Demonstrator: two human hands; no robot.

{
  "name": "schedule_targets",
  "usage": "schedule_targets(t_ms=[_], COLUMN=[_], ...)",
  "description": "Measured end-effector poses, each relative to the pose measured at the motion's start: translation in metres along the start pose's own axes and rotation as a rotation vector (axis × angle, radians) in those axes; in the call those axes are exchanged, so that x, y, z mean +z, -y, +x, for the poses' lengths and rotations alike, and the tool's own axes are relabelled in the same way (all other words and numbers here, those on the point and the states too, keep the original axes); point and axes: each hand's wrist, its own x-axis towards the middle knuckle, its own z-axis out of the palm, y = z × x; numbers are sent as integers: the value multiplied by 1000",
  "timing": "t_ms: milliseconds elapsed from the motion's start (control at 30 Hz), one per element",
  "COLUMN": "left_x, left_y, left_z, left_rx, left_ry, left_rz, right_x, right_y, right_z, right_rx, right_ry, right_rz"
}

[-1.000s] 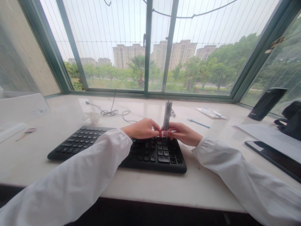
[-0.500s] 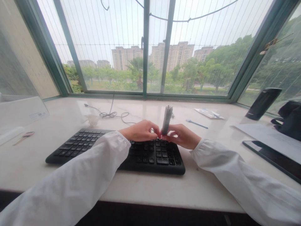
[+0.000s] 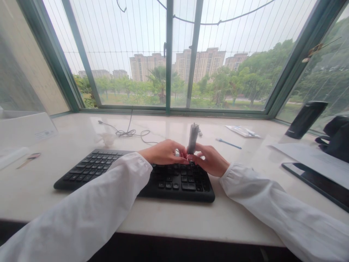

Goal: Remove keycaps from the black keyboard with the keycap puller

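Observation:
My right hand [image 3: 211,159] is closed around the lower part of a grey rod-shaped tool [image 3: 193,138] with small prongs on its top end. The tool stands nearly upright over the right part of a black keyboard [image 3: 177,191]. From the left, my left hand [image 3: 169,153] reaches over the keyboard, its thumb and fingers curled in a pinch beside the tool's lower end. What lies between those fingertips is too small to make out. The tool's bottom tip is hidden by the fingers. My left sleeve covers the middle of the keyboard.
A coiled cable [image 3: 128,133] lies behind the keyboard. Right of the hands are a thin blue stick [image 3: 229,143], a flat packet [image 3: 242,131], a phone [image 3: 313,182], paper [image 3: 305,160] and a black cylinder [image 3: 305,120]. A white box [image 3: 27,127] stands left, before the window.
My left fingertips have shifted slightly right and down against the tool's lower end. The tool has tipped and lowered a little in my right hand. The keyboard stays put.

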Motion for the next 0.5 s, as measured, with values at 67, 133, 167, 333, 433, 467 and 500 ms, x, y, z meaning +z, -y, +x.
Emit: schedule_targets(t_ms=[67,133,167,333,433,467,500], left_x=[-2,-2,-2,1,2,2,2], left_y=[-4,-11,-15,-32,-35,-35,-35], left_z=[-2,-5,-7,-10,-13,-14,-15], left_rx=[-10,-8,1,57,1,-32,-69], left_ry=[15,33,56,186,201,199,196], left_rz=[69,122,124,73,117,141,168], right_x=[1,1,2,5,7,8,8], right_y=[0,0,0,-1,-2,-2,-2], right_z=[-1,-2,-2,-2,-3,-4,-4], right_rx=[-46,-84,-94,-79,-49,-43,-40], right_ry=[-31,-66,-76,-64,-71,-77,-85], right_rz=[-60,-124,-142,-86,-46,-43,-47])
